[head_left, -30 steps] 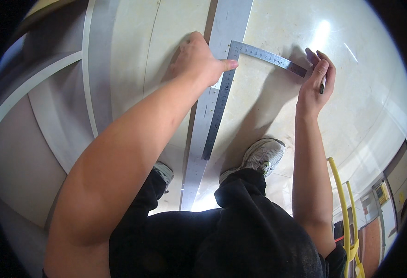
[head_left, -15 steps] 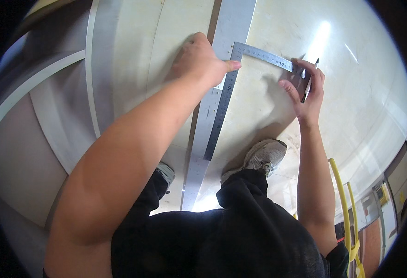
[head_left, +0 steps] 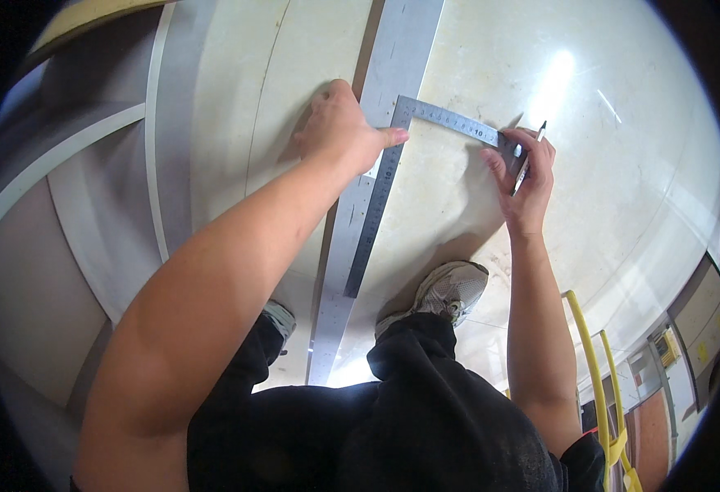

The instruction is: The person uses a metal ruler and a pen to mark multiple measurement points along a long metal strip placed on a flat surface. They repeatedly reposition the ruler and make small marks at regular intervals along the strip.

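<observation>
1. One L-shaped steel carpenter's square (head_left: 389, 176) lies flat on the pale glossy floor (head_left: 622, 189). Its long blade runs down along the right edge of a long flat grey metal strip (head_left: 393, 82); its short blade reaches out to the right across the floor.
2. The left hand (head_left: 339, 127) is spread flat, palm down, pressing on the metal strip and the corner of the square, with the thumb lying over the square's long blade.
3. The right hand (head_left: 528, 176) rests at the far end of the short blade, fingers curled narrow around one slim dark pen or pencil (head_left: 530, 156), its tip pointing up and away from the person. Whether the tip touches the floor cannot be told.
4. The right hand covers the end of the short blade, so that end is hidden.
5. Two shoes show below the square: a grey-and-white sneaker (head_left: 450, 291) just right of the strip, and the edge of a second sneaker (head_left: 280, 318) left of it, mostly hidden by the left forearm.
6. The person wears black trousers (head_left: 409, 410), which fill the lower middle of the view.
7. To the left, pale curved panels and boards (head_left: 106, 180) lie well apart from the hands.
8. At the lower right stands a yellow tubular frame (head_left: 594, 361), near the right elbow.
9. No container is visible.
</observation>
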`<state>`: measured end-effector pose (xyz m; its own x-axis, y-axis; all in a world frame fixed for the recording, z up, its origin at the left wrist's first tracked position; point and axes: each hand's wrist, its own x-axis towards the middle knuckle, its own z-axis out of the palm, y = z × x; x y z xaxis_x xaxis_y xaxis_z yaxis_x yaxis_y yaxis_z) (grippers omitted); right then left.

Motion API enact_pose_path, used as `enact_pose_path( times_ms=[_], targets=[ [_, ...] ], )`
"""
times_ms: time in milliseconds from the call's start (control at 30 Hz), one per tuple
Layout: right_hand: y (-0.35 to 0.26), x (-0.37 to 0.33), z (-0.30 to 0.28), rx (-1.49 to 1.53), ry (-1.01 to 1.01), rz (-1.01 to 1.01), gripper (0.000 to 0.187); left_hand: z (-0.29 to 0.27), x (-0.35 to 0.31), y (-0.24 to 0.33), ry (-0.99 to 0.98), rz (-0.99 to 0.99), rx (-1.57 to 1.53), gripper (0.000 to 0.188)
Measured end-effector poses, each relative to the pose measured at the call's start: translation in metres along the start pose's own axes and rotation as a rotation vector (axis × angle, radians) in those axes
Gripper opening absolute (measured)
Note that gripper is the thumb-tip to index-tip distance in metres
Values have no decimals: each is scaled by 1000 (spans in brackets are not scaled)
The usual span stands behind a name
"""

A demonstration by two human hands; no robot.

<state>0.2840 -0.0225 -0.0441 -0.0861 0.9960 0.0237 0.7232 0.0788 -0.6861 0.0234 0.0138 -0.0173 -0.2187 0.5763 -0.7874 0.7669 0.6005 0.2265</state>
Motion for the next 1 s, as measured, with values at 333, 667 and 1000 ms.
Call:
enact_pose_path(
  times_ms=[333, 667, 1000],
  targets=[
    [-19, 5, 7, 297, 314, 56, 44, -1, -2, 1, 8, -5, -4, 92],
    [-101, 58, 43, 869, -71, 397, 14, -2, -3, 6, 34, -30, 39, 90],
    [-99, 49, 62, 485, -117, 379, 15, 0, -5, 5, 111, 4, 46, 77]
  ],
)
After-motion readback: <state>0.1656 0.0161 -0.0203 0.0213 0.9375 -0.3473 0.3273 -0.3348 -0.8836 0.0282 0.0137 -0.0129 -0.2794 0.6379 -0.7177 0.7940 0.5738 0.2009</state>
